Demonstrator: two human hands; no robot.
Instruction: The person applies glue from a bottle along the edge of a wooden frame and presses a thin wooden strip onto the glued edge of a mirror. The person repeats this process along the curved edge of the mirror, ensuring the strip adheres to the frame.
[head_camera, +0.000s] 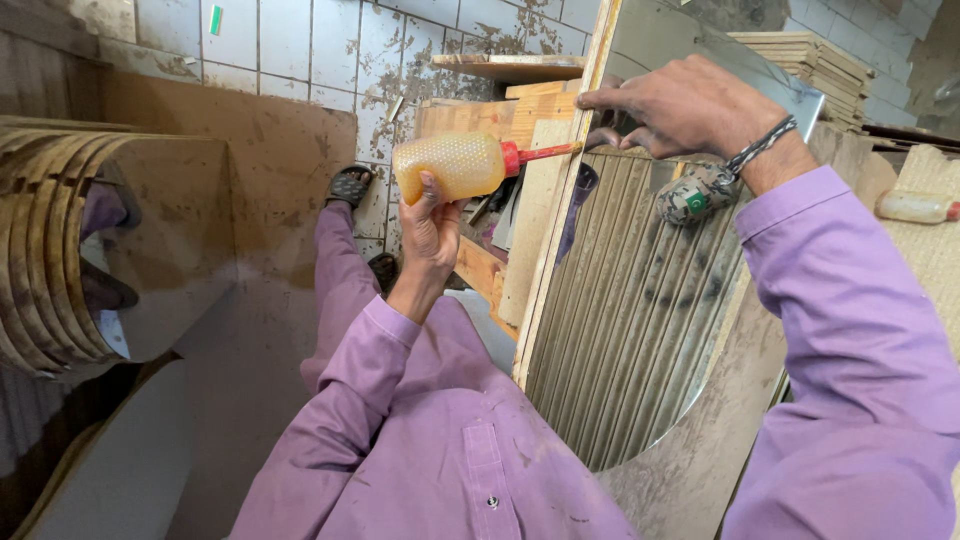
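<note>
At centre, left hand (430, 222) closed around a squeezy glue bottle (452, 165) of amber liquid, fingers wrapped about its near end, bottle lying sideways with red nozzle (540, 153) pointing right and touching the pale edge of an upright board (560, 210). To the right and farther off, right hand (682, 105) curled loosely over that same edge near its top, fingertips hooked onto the rim, palm facing down; a braided band (760, 146) at the wrist. Right of the edge, a mirror-like round panel (640, 320) on the board, showing ribbed lines and a reflected bottle. Far right, another bottle (915, 206) lying on a surface. Left, a stack of curved plywood hoops (45, 250). Behind, stained tiled wall (300, 50) and stacked boards (800, 55). Purple sleeves on both arms.
</note>
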